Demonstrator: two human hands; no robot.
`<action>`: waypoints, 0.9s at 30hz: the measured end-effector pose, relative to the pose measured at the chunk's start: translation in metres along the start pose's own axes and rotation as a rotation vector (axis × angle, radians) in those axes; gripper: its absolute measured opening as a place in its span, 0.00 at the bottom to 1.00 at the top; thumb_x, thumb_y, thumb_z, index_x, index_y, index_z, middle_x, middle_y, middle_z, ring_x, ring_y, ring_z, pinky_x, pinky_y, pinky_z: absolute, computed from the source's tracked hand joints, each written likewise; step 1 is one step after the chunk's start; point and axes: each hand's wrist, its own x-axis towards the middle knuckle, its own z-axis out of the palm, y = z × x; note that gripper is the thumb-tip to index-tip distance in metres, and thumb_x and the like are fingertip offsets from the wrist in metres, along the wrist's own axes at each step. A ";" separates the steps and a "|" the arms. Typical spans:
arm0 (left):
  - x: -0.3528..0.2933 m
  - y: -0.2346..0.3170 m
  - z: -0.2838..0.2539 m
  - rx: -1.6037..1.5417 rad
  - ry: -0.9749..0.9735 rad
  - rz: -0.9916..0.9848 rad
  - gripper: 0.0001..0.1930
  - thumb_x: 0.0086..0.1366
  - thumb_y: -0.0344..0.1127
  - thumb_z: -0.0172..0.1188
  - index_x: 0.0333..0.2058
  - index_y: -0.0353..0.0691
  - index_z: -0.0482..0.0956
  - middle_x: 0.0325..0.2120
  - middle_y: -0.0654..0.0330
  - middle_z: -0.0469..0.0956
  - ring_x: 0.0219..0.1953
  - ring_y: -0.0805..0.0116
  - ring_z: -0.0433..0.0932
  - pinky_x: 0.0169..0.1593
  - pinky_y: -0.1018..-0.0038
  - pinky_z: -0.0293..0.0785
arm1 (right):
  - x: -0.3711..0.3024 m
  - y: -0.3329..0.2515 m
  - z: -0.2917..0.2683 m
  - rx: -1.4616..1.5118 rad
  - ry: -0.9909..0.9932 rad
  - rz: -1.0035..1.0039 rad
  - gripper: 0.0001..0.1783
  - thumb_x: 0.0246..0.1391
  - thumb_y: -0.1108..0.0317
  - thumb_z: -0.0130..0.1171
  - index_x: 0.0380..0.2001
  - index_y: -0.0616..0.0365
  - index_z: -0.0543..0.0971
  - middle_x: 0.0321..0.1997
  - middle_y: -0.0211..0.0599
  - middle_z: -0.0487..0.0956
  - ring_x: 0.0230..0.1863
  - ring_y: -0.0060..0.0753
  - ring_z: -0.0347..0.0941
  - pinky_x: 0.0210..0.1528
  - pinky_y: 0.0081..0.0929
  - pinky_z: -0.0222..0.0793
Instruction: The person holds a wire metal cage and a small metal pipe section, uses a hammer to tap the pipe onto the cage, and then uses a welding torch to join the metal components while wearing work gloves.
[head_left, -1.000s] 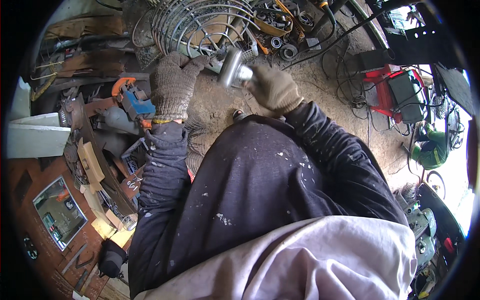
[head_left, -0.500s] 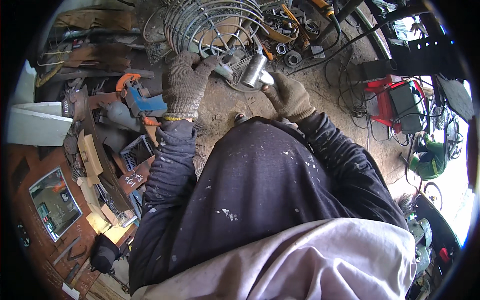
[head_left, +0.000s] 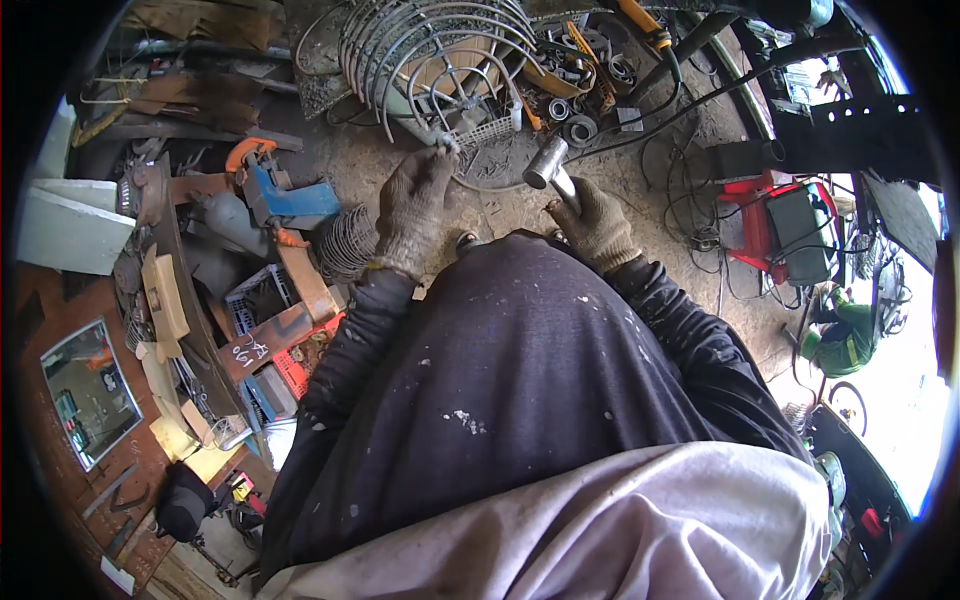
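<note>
My right hand (head_left: 602, 226), in a brown knit glove, is closed round the handle of a hammer (head_left: 546, 164) with a shiny cylindrical metal head. The head points up and away from me, held clear of the floor. My left hand (head_left: 412, 208), gloved the same way, has its fingers pinched together at the near lower end of a rounded frame of bent metal rods (head_left: 440, 62). What lies between those fingertips is mostly hidden by the glove. Just right of them, a grey perforated piece (head_left: 487, 132) lies by the frame.
Metal rings (head_left: 579, 130) and a box of loose parts (head_left: 560, 75) lie beyond the hammer. Black cables (head_left: 690, 190) trail towards a red and grey machine (head_left: 800, 235). To the left stand a blue and orange machine (head_left: 300, 200) and a wire coil (head_left: 348, 240). A person in green (head_left: 848, 335) is far right.
My left hand has moved right and towards me, its spread fingers closing at the frame's lower end. The hammer has shifted right, its head now tilted differently.
</note>
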 end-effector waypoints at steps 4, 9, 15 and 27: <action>0.017 0.003 0.016 -0.735 -0.189 -0.061 0.20 0.68 0.45 0.61 0.54 0.42 0.74 0.45 0.57 0.81 0.39 0.63 0.81 0.40 0.62 0.82 | 0.000 -0.009 -0.008 0.012 -0.071 0.025 0.26 0.56 0.51 0.62 0.52 0.58 0.76 0.41 0.53 0.81 0.46 0.55 0.79 0.46 0.43 0.73; 0.028 0.015 0.030 -0.939 -0.159 -0.038 0.14 0.70 0.41 0.57 0.50 0.42 0.76 0.43 0.60 0.81 0.40 0.66 0.80 0.40 0.62 0.81 | -0.004 -0.004 -0.007 -0.033 -0.062 0.040 0.27 0.57 0.51 0.61 0.53 0.58 0.75 0.42 0.53 0.81 0.46 0.53 0.79 0.47 0.42 0.73; 0.040 0.004 0.034 -1.075 -0.155 -0.038 0.12 0.67 0.38 0.61 0.47 0.43 0.77 0.41 0.58 0.81 0.41 0.64 0.81 0.39 0.59 0.82 | -0.015 0.015 -0.006 0.022 -0.028 0.056 0.28 0.57 0.52 0.61 0.54 0.60 0.75 0.43 0.53 0.81 0.46 0.52 0.79 0.47 0.40 0.73; 0.023 -0.008 0.010 -0.864 -0.374 -0.056 0.21 0.69 0.46 0.59 0.56 0.43 0.73 0.49 0.64 0.78 0.47 0.67 0.78 0.47 0.62 0.78 | -0.024 0.019 -0.008 0.036 -0.029 0.135 0.26 0.57 0.53 0.62 0.52 0.60 0.76 0.41 0.51 0.81 0.43 0.48 0.80 0.45 0.38 0.73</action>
